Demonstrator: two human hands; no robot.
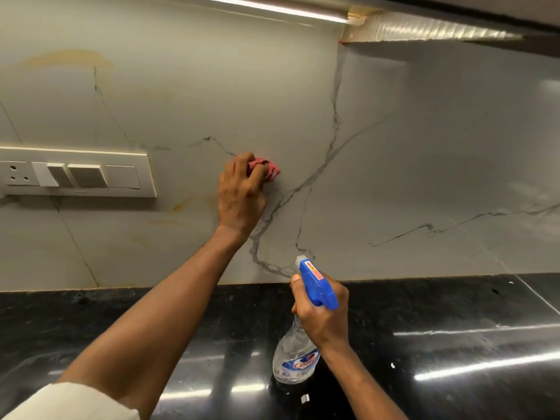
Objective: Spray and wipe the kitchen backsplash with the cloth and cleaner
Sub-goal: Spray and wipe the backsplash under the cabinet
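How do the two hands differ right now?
The left hand is raised, pressing a bunched pink cloth against the backsplash; the right hand sits lower, over the black countertop. The left hand grips fabric; the right hand grips a spray bottle at its neck. Both hold cleaning tools.

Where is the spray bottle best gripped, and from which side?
Probably the narrow neck under the blue head of the spray bottle, from the rear, as the right hand does: the nozzle faces the backsplash and is left clear.
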